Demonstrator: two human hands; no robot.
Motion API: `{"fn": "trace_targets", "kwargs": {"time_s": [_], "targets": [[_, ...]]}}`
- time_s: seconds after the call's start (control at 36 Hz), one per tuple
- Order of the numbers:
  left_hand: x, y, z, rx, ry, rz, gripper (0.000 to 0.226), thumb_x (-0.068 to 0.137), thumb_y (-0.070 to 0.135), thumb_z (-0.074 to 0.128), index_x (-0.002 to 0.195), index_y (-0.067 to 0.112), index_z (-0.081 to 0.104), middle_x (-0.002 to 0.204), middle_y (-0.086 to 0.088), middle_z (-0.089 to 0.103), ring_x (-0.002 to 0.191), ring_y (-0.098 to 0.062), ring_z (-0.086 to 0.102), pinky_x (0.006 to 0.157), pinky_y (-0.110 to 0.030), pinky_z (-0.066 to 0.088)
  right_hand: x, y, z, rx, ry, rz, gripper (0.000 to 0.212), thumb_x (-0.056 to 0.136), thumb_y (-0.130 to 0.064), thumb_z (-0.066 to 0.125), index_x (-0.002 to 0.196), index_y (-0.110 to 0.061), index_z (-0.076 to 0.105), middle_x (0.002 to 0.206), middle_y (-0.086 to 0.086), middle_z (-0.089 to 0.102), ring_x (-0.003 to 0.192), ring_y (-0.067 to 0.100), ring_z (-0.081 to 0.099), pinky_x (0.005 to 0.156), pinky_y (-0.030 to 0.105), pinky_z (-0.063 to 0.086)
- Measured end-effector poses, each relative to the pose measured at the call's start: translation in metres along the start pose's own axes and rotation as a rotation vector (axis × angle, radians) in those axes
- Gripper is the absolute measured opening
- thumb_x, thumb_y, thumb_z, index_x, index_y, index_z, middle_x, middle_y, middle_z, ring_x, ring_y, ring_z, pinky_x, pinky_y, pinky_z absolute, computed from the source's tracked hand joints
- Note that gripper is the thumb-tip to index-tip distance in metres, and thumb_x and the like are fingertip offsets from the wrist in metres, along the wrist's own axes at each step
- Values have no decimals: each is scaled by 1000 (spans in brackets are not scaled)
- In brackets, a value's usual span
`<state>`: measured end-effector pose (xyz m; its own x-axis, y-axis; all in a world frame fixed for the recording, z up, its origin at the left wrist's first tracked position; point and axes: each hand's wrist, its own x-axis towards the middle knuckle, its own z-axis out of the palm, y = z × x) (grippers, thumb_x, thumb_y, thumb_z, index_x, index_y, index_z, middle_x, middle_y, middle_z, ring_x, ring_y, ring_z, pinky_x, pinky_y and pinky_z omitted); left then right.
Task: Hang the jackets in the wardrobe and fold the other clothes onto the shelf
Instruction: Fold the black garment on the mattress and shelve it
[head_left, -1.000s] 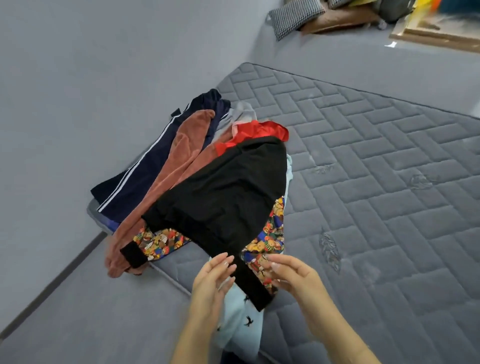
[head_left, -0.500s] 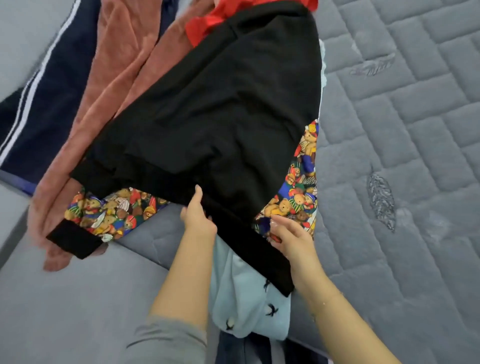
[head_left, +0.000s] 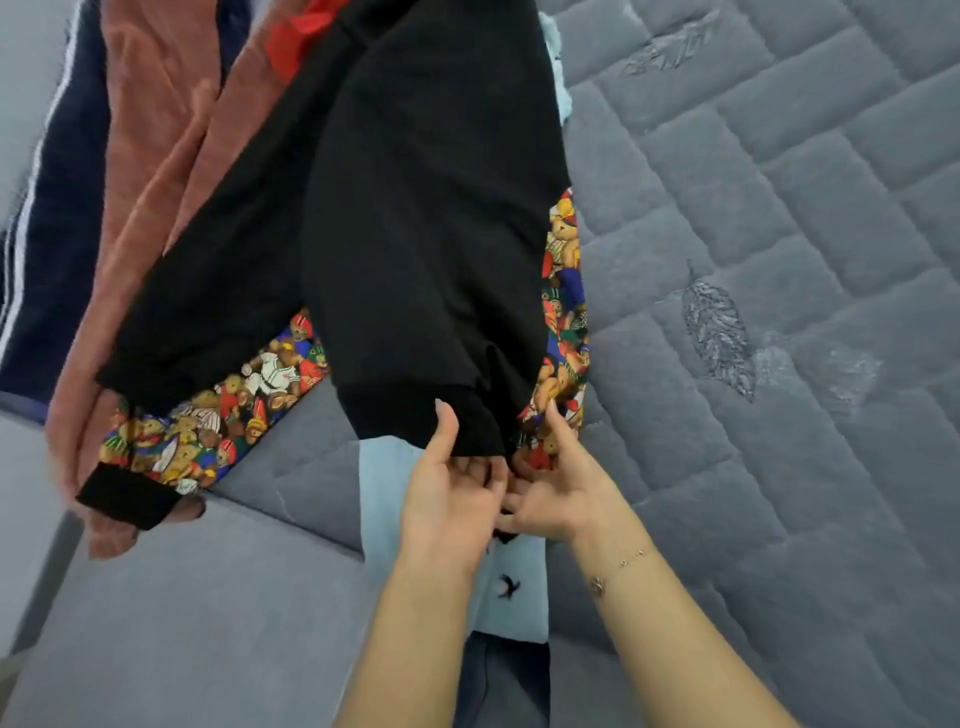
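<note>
- Both hands shifted since half a second ago, meeting at black hem.
- Grey quilted mattress, leaf stitching.
- Black top atop clothes pile, teddy-print jacket beneath.
- Left hand, right hand pinching hem.

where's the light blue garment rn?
Head view, bottom centre: the light blue garment lies on the grey mattress under the black jacket, its end showing beneath both hands.

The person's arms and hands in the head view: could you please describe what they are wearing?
Both forearms are bare, with no sleeves showing in this picture. The left hand wears no ring or glove that I can see. The right hand is bare too, but its wrist carries a thin chain bracelet with a small charm. Fingernails look longish and pale.
</note>
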<state>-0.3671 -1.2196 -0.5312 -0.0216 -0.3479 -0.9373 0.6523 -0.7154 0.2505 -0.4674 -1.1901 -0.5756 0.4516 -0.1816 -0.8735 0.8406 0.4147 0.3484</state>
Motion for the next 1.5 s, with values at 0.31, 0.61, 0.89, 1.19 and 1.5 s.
{"fn": "trace_targets", "kwargs": {"time_s": [0.31, 0.61, 0.89, 1.19, 1.5], "targets": [[-72, -182, 78, 154, -30, 7, 33, 67, 23, 75, 96, 9, 69, 84, -5, 75, 67, -12, 73, 56, -21, 57, -113, -97, -121, 116, -188, -229, 24, 93, -24, 57, 90, -3, 69, 83, 18, 71, 75, 32, 68, 62, 39, 60], [-129, -447, 161, 491, -107, -272, 21, 83, 16, 72, 99, 3, 69, 71, -6, 72, 46, -10, 62, 45, -20, 49, -278, -200, -336, -174, 4, -624, 31, 86, -20, 63, 108, 1, 64, 98, 19, 62, 79, 28, 62, 70, 36, 52], [-159, -581, 167, 854, -246, -650, 16, 92, 23, 65, 101, 11, 69, 82, -1, 75, 70, -9, 71, 59, -18, 49, -352, -231, -506, 273, 321, -1057, 11, 91, -2, 59, 93, -5, 69, 77, 3, 75, 72, 13, 71, 60, 20, 56], [-91, -473, 130, 1215, -257, -67, 12, 95, 15, 61, 103, 18, 68, 101, 4, 73, 96, -7, 68, 76, -21, 51, -289, -179, -469, -436, 931, -1387, 45, 100, -18, 49, 145, -19, 42, 156, -6, 27, 142, 9, 23, 119, 33, 19], [20, -253, 148, 1679, 26, 924, 39, 90, 18, 66, 126, 7, 57, 130, -18, 53, 120, -30, 50, 100, -35, 41, -189, -159, -312, -1179, 477, -1158, 43, 99, -21, 52, 142, -22, 47, 153, -8, 33, 141, 8, 24, 106, 16, 19]]}}
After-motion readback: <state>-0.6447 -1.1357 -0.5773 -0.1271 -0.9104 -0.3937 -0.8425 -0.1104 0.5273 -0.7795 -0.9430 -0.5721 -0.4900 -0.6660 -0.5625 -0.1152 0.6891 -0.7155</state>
